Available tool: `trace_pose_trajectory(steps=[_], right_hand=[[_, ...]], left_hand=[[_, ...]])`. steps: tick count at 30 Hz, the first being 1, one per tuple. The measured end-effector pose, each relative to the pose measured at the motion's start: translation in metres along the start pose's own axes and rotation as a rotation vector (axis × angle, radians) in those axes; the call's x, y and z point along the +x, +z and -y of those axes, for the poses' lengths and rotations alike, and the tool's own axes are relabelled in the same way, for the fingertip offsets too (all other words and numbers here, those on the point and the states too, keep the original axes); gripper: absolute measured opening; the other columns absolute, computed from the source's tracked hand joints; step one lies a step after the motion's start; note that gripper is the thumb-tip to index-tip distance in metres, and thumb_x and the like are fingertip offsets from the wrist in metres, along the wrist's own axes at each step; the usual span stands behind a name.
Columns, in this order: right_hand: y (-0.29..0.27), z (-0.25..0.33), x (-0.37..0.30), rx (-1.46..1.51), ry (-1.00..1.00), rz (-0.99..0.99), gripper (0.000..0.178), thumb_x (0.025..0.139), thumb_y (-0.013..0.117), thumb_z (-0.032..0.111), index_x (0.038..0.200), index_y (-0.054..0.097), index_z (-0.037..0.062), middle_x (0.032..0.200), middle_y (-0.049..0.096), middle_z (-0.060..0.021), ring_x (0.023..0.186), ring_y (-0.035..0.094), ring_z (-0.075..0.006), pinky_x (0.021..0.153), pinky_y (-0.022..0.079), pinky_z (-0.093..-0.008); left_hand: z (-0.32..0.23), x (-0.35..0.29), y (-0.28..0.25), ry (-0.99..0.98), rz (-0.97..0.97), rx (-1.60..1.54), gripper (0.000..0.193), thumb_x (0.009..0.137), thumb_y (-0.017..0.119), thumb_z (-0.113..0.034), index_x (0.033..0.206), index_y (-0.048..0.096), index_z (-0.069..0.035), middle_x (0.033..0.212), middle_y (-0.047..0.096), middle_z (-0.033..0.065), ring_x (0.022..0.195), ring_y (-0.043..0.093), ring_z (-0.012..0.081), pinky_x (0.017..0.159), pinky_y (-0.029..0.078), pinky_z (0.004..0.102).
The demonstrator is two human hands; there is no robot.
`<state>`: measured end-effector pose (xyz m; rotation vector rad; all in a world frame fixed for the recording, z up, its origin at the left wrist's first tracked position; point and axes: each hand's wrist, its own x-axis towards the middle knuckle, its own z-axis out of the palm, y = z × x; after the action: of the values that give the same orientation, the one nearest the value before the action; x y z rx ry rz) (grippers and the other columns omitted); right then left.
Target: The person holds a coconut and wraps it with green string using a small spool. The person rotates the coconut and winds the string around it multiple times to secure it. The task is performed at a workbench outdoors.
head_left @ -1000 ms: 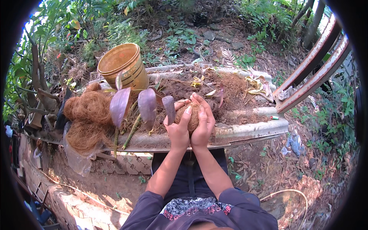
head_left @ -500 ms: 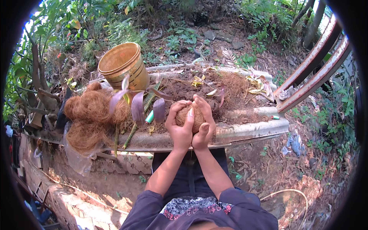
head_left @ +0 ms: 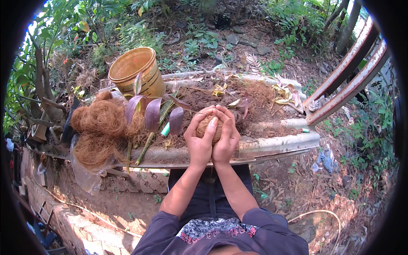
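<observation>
Bright daylight, dappled. Hard sun patches on ground (head_left: 343,209); sky (head_left: 32,27) glare upper left. Black fisheye rim (head_left: 397,238); margins warped, softer.

We see a round, brown fibre ball (head_left: 218,132) near the view's centre, partly covered; drooping purple leaves (head_left: 153,115) spread toward nine o'clock, seemingly joined to it.

The ball (head_left: 203,126) looks rough, matt and fibrous (the bucket (head_left: 155,85), smoother plastic).
</observation>
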<state>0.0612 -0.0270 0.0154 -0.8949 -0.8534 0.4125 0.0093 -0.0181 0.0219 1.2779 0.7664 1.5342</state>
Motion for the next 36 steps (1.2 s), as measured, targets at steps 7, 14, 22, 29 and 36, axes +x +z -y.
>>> trace_pose_trajectory(steps=[7, 14, 22, 29, 36], right_hand=[[-0.007, -0.006, -0.002, 0.103, 0.166, 0.011, 0.03, 0.099, 0.036, 0.014, 0.109, 0.058, -0.0039, 0.108, 0.061, -0.0122, 0.109, 0.054, -0.0187, 0.096, 0.04, -0.0325], [-0.02, -0.007, 0.004, -0.223, -0.269, 0.09, 0.048, 0.099, 0.031, 0.035, 0.12, 0.053, -0.0019, 0.131, 0.047, -0.0165, 0.125, 0.041, -0.0262, 0.106, 0.027, -0.042], [-0.022, -0.014, -0.003, 0.137, -0.161, 0.244, 0.071, 0.095, 0.025, 0.055, 0.122, 0.053, -0.0043, 0.132, 0.047, -0.0197, 0.124, 0.044, -0.0319, 0.104, 0.031, -0.0442], [-0.008, 0.005, 0.003, 0.147, 0.112, 0.122, 0.044, 0.099, 0.03, 0.022, 0.121, 0.055, -0.005, 0.125, 0.055, -0.0191, 0.12, 0.05, -0.0268, 0.103, 0.035, -0.0375], [-0.006, 0.011, 0.005, 0.019, -0.104, 0.21, 0.042, 0.098, 0.039, 0.026, 0.12, 0.056, -0.0052, 0.12, 0.059, -0.0174, 0.121, 0.049, -0.0266, 0.104, 0.033, -0.0367]], left_hand=[[-0.003, 0.002, 0.003, -0.06, -0.068, -0.005, 0.023, 0.082, 0.063, -0.005, 0.104, 0.061, 0.002, 0.104, 0.064, 0.0092, 0.097, 0.059, 0.0158, 0.09, 0.045, 0.031], [0.012, 0.004, -0.006, -0.034, -0.179, -0.039, 0.021, 0.082, 0.063, -0.005, 0.101, 0.06, 0.002, 0.099, 0.064, 0.0106, 0.092, 0.06, 0.0152, 0.085, 0.047, 0.0293], [0.002, -0.005, 0.002, -0.241, -0.056, -0.312, 0.025, 0.083, 0.058, -0.007, 0.106, 0.055, 0.002, 0.105, 0.06, 0.0138, 0.095, 0.059, 0.0169, 0.084, 0.048, 0.029], [-0.001, -0.005, 0.002, 0.121, -0.074, 0.074, 0.019, 0.081, 0.061, -0.001, 0.099, 0.059, 0.002, 0.101, 0.061, 0.0078, 0.095, 0.057, 0.0136, 0.085, 0.045, 0.0278], [-0.005, -0.002, 0.002, 0.019, -0.116, 0.056, 0.018, 0.083, 0.058, -0.003, 0.101, 0.058, 0.002, 0.103, 0.06, 0.0083, 0.099, 0.056, 0.0174, 0.091, 0.042, 0.0314]])
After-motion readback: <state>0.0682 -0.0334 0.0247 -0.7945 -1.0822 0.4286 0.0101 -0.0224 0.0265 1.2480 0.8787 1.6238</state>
